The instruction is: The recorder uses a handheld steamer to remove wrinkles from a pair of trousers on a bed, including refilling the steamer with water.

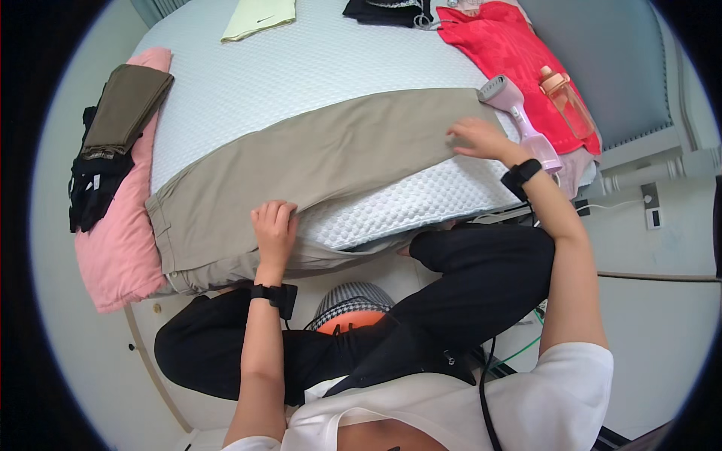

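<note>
A pair of khaki trousers [301,161] lies across the near side of the bed, waistband to the left. One leg is spread flat on top, and the other part droops over the bed's near edge. My left hand [274,229] is closed on the cloth near the crotch, its fingers bent. Over the hem end at the right, my right hand [483,140] has its fingers apart and touches or hovers just above the leg; which one cannot be told. Just right of that hand lies a pink-and-white handheld garment steamer [519,120].
A white quilted bed cover [218,83] lies beneath. Folded brown trousers [124,109] and black clothing [101,184] rest on a pink bedding roll [116,270] at left. A bottle [565,104] lies on red cloth [492,37] at right. A pale yellow garment [259,16] is far back.
</note>
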A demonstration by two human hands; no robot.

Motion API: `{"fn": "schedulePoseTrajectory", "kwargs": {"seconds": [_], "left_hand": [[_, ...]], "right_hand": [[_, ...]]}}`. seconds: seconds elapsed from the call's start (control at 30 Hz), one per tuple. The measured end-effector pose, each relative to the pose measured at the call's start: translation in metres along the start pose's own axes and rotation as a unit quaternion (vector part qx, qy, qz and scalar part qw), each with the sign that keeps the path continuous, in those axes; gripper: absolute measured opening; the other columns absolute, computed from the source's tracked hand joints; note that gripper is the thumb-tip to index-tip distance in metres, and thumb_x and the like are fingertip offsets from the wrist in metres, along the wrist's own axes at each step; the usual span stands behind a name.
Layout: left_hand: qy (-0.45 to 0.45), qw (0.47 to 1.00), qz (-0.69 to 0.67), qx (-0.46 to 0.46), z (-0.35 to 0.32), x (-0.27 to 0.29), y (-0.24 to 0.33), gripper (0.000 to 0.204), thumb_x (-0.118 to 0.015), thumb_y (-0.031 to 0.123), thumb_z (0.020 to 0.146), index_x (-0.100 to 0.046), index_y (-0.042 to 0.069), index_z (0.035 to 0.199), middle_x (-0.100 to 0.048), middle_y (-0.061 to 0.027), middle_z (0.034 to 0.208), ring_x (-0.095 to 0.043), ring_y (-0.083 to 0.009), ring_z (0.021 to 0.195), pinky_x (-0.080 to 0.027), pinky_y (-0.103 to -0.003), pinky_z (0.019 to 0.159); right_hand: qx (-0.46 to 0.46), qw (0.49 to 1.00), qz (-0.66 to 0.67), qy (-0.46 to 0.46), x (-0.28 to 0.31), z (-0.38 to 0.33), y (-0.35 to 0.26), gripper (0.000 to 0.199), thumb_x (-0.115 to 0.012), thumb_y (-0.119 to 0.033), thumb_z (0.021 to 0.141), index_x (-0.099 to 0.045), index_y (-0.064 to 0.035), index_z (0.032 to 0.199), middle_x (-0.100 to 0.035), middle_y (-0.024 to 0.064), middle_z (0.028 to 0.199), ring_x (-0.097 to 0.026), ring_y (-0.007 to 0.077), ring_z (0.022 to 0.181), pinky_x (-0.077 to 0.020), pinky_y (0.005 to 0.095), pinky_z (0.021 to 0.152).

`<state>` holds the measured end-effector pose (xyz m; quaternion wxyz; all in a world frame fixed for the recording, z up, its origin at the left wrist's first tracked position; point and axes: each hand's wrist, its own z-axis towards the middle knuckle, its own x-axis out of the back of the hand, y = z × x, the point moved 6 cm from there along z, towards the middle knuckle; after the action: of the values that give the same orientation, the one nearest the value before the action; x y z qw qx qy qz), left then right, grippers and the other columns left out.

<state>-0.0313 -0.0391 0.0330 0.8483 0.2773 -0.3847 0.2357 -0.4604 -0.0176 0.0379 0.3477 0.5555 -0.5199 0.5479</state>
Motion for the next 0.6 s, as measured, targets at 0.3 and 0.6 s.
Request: {"fn": "schedulePoseTrajectory", "kwargs": {"seconds": [0.3,0.6], "left_hand": [[0.039,0.999,0.0,0.0,0.005,0.013,-0.003,0.024,-0.062,0.0,0.063,-0.055,0.009,0.084,-0.055,-0.0042,0.084,-0.052,-0.0224,0.084,-0.035,-0.036,0.076],[0.068,0.996,-0.017,0.056,0.005,0.028,-0.021,0.023,-0.062,-0.001,0.064,-0.054,0.008,0.083,-0.054,-0.0047,0.083,-0.052,-0.0226,0.084,-0.034,-0.036,0.076]], "right_hand": [[0.15,0.977,-0.141,0.058,-0.026,0.0,-0.006,0.013,-0.063,-0.015,0.073,-0.056,-0.0076,0.08,-0.055,0.0074,0.084,-0.058,0.0249,0.081,-0.048,0.0357,0.07],[0.156,0.971,-0.168,0.069,-0.024,-0.012,-0.01,0.009,-0.058,-0.011,0.076,-0.053,-0.0073,0.082,-0.054,0.0087,0.084,-0.057,0.0253,0.079,-0.0472,0.0367,0.071]]}}
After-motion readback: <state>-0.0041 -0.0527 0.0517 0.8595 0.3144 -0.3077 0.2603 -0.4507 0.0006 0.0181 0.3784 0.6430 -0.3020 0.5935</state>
